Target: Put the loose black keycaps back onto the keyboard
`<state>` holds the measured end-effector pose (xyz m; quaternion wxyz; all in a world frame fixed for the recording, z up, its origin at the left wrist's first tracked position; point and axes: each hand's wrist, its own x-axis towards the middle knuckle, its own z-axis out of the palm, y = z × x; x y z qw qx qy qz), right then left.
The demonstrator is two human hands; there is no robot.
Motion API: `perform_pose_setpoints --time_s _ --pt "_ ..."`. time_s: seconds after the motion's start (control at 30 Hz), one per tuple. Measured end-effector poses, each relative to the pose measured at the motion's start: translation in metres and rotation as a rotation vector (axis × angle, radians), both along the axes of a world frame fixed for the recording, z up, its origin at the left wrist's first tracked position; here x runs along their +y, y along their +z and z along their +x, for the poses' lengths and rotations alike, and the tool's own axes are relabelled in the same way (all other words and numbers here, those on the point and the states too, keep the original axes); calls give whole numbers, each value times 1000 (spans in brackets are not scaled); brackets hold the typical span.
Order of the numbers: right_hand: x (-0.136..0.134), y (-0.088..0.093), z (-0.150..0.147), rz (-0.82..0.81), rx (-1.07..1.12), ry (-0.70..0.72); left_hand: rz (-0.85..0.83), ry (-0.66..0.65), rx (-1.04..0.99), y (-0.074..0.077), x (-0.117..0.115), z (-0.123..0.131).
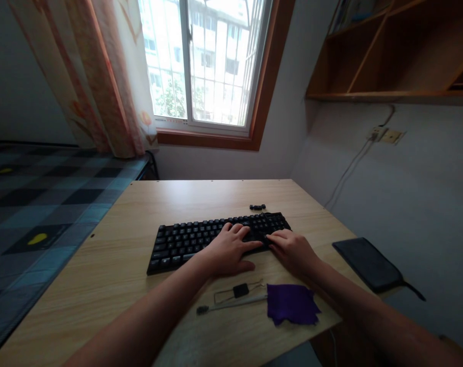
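Observation:
A black keyboard (pixel 185 239) lies across the middle of a light wooden desk (pixel 132 285). My left hand (pixel 229 250) rests on its right half, fingers stretched flat over the keys. My right hand (pixel 292 251) sits at the keyboard's right end, fingers curled down onto the keys there; whether it pinches anything is hidden. A few loose black keycaps (pixel 257 207) lie in a row just behind the keyboard. In front of my hands are a wire keycap puller (pixel 239 291), a thin brush (pixel 231 305) and a purple cloth (pixel 290 303).
A black pouch or case (pixel 367 264) with a cord lies at the desk's right edge. A bed with a checked cover (pixel 36 214) stands on the left. Behind the desk are a window (pixel 204 61) and curtain (pixel 101 76); wooden shelves (pixel 392 56) hang at upper right.

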<state>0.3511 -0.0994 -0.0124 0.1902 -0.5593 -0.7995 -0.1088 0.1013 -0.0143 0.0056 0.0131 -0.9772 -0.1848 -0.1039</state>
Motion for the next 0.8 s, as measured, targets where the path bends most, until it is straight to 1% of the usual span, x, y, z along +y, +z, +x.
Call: perform_pose_setpoints --time_s 0.23,0.63,0.8 --pt "-5 1 -7 4 -112 -39 -17 -2 -6 0 0 -1" --pt "-3 1 -8 -19 -172 -47 -23 3 -5 -1 1 -2" --pt "-4 4 -12 -52 -284 -47 -10 3 -6 -1 1 -1"
